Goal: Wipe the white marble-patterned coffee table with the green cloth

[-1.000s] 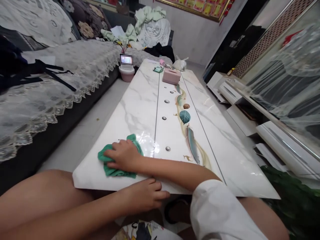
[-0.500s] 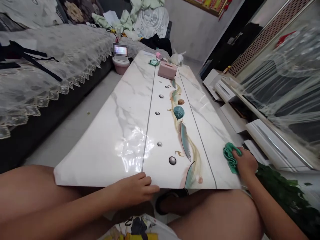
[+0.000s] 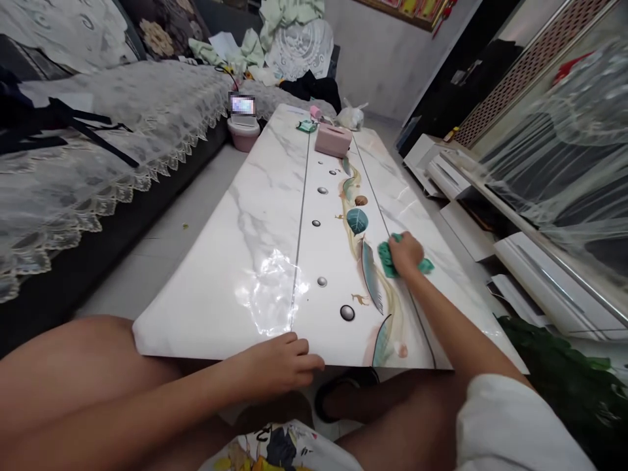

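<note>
My right hand presses a crumpled green cloth onto the marble-patterned table cover, right of the printed teal feather. The fingers are closed over the cloth, and a bit of it sticks out on the far side of the hand. At the near edge of the table, my left hand has its fingers curled at the border of the cover, seeming to grip it. Its thumb is hidden.
A pink tissue box stands toward the table's far end, with a small green packet and a plastic bag near it. A lace-covered sofa runs along the left. White cabinets and a plant are on the right.
My right hand has carried the green cloth from the table's right edge leftward and away from me, toward the middle strip. My left hand has stayed at the near edge.
</note>
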Available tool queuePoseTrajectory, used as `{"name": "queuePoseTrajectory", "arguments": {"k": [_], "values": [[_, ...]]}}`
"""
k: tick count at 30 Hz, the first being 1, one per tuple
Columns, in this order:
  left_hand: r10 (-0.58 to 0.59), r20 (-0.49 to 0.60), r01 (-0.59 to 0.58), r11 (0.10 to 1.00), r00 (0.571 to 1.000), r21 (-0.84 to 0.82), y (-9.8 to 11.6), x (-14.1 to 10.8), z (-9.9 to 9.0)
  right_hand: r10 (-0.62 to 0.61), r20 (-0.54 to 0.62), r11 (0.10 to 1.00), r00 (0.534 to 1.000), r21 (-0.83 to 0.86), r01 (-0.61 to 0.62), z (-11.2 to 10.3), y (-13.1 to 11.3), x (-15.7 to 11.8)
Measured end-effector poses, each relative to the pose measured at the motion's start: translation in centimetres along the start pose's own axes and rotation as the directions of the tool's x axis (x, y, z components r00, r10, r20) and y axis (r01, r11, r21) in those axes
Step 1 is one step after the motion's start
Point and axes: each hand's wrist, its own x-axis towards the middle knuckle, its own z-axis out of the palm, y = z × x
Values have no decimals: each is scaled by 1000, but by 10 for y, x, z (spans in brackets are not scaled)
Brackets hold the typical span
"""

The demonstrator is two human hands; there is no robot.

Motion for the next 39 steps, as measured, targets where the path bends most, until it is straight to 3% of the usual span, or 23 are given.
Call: {"name": "queuePoseTrajectory", "arguments": {"k": [3,5,7,9,12,17,19,20,23,25,27,28,30,34,36,37,39], "values": [[7,-17,-7,1000,1000,10,2,1,5,-226,42,971,973,95,222,1,-108,-35],[7,-23,-6,999,1000,39,3,2,8,-405,57,906,912,156,393,2,-175,-72],[22,-23,-20,997,999,68,5,3,8,-609,56,782,792,213,586,2,-231,-115],[48,-25,-45,995,999,86,6,3,6,-800,24,583,600,266,767,0,-271,-158],[61,-39,-58,994,997,90,8,1,2,-951,-22,287,308,308,907,-8,-299,-214],[78,-70,-72,994,995,87,16,0,7,-992,-78,-118,-102,250,961,-24,-291,-294],[100,-81,-92,991,992,93,19,2,12,-968,-102,-247,-231,195,949,-29,-281,-322],[110,-90,-101,990,990,95,20,2,15,-958,-117,-280,-262,169,945,-31,-276,-333],[120,-105,-110,990,987,93,22,1,22,-940,-156,-325,-304,133,936,-32,-270,-348],[114,-94,-107,992,989,73,21,-1,24,-930,-158,-355,-332,155,922,-27,-276,-340],[100,-89,-97,994,991,43,21,-3,24,-940,-134,-335,-314,186,923,-20,-290,-316],[94,-93,-91,995,991,29,21,-4,24,-955,-113,-292,-274,197,936,-16,-300,-300],[89,-98,-88,996,991,13,20,-4,23,-987,-58,-156,-147,209,966,-9,-321,-261],[111,-59,-111,994,992,3,19,-2,21,-978,24,208,207,195,959,1,-354,-181],[122,-34,-122,993,992,0,18,-1,20,-940,42,339,338,190,921,1,-362,-159],[128,-28,-128,992,991,-2,18,0,19,-929,45,369,367,191,910,1,-364,-157],[138,-29,-138,990,990,-2,18,2,19,-936,39,350,350,202,915,-2,-364,-169]]}}
